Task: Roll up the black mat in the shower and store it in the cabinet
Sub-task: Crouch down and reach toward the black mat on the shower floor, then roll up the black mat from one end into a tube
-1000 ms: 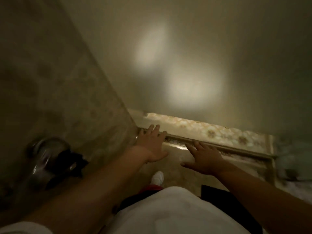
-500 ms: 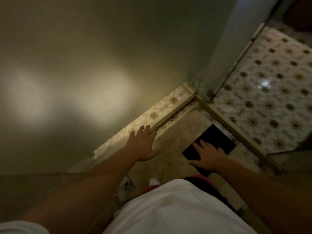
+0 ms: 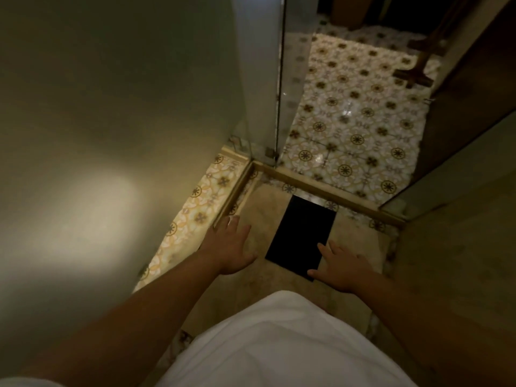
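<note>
A flat black mat point(image 3: 301, 236) lies unrolled on the beige shower floor, its far end near the raised threshold. My left hand point(image 3: 227, 248) hovers palm down to the left of the mat, fingers spread, holding nothing. My right hand point(image 3: 340, 268) is at the mat's near right corner, fingers spread, with the thumb and fingertips over the mat's edge; I cannot tell whether it touches. No cabinet is clearly in view.
A frosted glass wall point(image 3: 111, 121) closes the left side. The shower's gold-trimmed threshold point(image 3: 321, 188) runs across ahead, with patterned bathroom tiles point(image 3: 354, 121) beyond. A glass door edge point(image 3: 279, 79) stands upright at the corner. A dark wooden panel point(image 3: 469, 107) lines the right.
My view has swung to the right, from the frosted wall to the shower entrance. The black mat has come fully into sight and both hands now hover on either side of it.
</note>
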Motion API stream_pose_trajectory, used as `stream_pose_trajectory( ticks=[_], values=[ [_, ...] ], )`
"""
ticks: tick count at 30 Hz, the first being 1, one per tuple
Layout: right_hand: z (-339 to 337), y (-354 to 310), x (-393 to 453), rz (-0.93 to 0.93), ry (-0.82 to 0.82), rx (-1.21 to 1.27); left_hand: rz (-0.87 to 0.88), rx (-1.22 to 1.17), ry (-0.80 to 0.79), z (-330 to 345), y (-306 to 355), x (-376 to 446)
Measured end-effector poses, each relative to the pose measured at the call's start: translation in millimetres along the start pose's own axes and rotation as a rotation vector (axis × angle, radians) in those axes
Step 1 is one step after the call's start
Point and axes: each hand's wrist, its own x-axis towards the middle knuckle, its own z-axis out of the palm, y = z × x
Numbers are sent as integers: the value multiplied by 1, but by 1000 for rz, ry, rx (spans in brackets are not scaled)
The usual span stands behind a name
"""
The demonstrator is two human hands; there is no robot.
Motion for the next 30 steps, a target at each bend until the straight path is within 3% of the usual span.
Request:
stream_pose_trajectory(
  ticks=[11, 22, 30],
  values=[
    [11, 33, 0, 56, 3, 122, 152, 105, -52, -14, 43, 46],
    [29, 9, 35, 222, -82, 318, 378, 232, -153, -18, 14, 142],
    [79, 18, 117, 251, -105, 411, 419, 266, -242, 49, 16, 224]
  ],
)
